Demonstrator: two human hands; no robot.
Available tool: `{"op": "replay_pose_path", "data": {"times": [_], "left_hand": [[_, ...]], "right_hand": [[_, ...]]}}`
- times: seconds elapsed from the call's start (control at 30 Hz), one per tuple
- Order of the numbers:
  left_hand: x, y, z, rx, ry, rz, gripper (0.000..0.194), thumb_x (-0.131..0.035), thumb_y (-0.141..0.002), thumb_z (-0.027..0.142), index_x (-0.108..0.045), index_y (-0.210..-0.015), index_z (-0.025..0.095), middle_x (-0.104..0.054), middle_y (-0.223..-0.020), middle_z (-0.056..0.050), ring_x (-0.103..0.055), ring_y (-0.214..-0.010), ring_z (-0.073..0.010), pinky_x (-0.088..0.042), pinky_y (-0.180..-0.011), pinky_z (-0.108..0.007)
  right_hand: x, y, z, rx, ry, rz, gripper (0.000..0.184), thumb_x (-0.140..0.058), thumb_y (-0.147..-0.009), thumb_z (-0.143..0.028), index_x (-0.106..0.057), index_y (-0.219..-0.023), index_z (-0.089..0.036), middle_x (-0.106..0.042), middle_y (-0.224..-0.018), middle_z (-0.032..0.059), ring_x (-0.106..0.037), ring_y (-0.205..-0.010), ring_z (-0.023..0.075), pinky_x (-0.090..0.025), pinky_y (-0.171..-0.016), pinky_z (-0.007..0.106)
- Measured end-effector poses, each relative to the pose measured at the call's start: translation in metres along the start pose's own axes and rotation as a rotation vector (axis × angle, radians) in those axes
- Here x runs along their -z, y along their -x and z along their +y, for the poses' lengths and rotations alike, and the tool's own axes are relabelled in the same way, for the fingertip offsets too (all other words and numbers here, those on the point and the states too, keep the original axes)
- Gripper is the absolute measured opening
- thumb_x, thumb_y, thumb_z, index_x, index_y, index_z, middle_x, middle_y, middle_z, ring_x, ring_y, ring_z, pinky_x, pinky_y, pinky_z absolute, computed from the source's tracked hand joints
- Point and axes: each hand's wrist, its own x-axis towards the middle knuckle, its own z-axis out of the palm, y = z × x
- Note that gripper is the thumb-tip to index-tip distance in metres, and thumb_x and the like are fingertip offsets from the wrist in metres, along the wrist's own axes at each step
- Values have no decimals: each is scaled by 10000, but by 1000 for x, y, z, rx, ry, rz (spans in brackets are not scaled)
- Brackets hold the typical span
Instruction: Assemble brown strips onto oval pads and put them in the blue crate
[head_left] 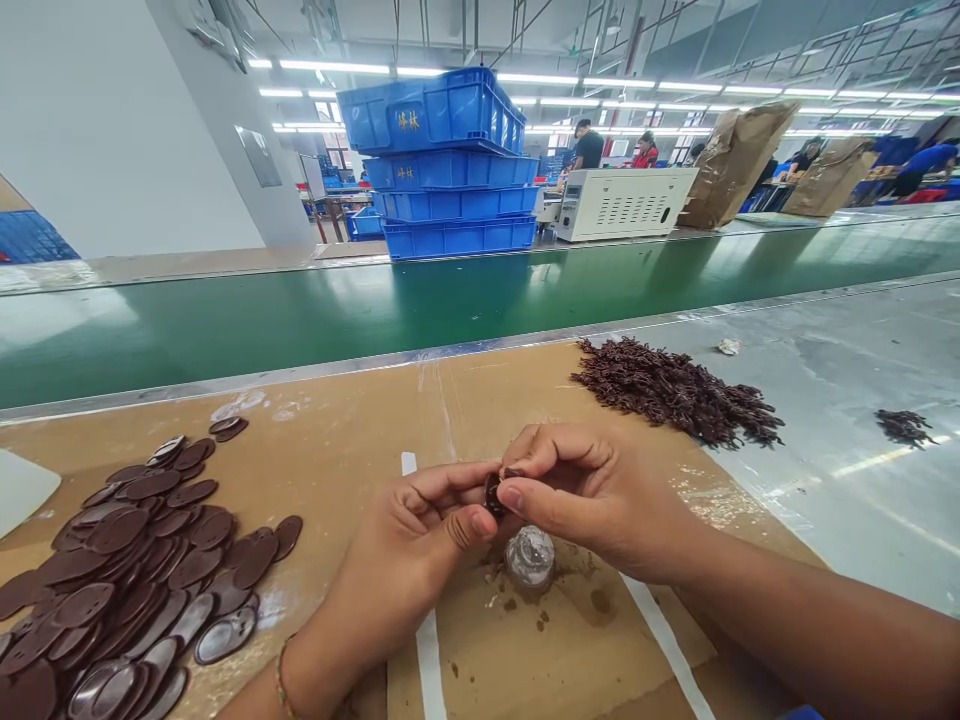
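My left hand (416, 545) and my right hand (600, 495) meet over the middle of the cardboard. Between the fingertips of both is a small dark brown piece (493, 494), mostly covered by the fingers, so its full shape is hidden. The left thumb and fingers are closed on one side of it. On the other side, the right thumb and index finger pinch at its upper edge; whether a second small part is in that pinch, I cannot tell. Just beneath the hands stands a round, greyish, shiny lump or small pot (530, 557), with dark stains around it.
Many flat brown oval discs (135, 560) lie heaped at the left. A pile of thin, twig-like brown pieces (667, 390) sits at the back right, with a smaller clump (904, 427) farther right. Beyond the cardboard (360, 430) run a green conveyor belt (322, 320) and stacked blue crates (457, 205).
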Motion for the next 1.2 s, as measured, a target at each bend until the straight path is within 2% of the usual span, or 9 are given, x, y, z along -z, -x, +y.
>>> {"op": "replay_pose_path", "data": {"times": [0.17, 0.4, 0.67, 0.9, 1.1, 1.2], "left_hand": [[2, 0, -2, 11, 25, 13, 280, -790, -750, 222, -768, -1014, 311, -800, -908, -6, -728, -800, -99, -545, -758, -131], [2, -1, -3, 49, 103, 29, 219, -803, -736, 210, -787, -952, 247, -797, -946, -31, -746, -841, -131, -568, -789, -158], [2, 0, -5, 66, 103, 49, 259, -838, -692, 218, -785, -946, 220, -799, -911, -48, -750, -854, -167, -580, -793, -198], [5, -1, -7, 42, 71, -4, 263, -793, -755, 221, -771, -1015, 250, -801, -888, -35, -747, -853, -140, -559, -784, -162], [5, 2, -5, 63, 17, 66, 252, -808, -736, 221, -777, -987, 227, -800, -856, -37, -737, -798, -123, -559, -768, -174], [5, 2, -4, 55, 13, 41, 245, -791, -758, 223, -775, -1001, 245, -799, -833, -23, -723, -765, -102, -551, -761, -165]], "right_hand": [[0, 1, 3, -11, 3, 11, 249, -753, -776, -316, -567, -692, -173, -594, -722, 7, -569, -679, 138, -490, -627, 309], [0, -1, 3, -2, 32, 28, 257, -758, -775, -355, -603, -703, -162, -601, -744, 20, -606, -709, 162, -531, -650, 344], [0, -1, 3, -20, 13, 35, 272, -782, -750, -370, -608, -690, -169, -613, -736, 9, -631, -694, 161, -550, -658, 352], [1, -2, 3, -32, -42, 31, 244, -832, -696, -333, -643, -695, -179, -651, -751, -4, -635, -702, 143, -546, -657, 316], [1, -1, 1, -28, -52, 34, 228, -840, -684, -295, -645, -680, -177, -675, -733, -5, -612, -686, 120, -495, -620, 258], [1, -1, 0, -21, -51, 18, 223, -821, -711, -305, -636, -683, -184, -681, -728, 0, -595, -689, 121, -476, -619, 259]]}}
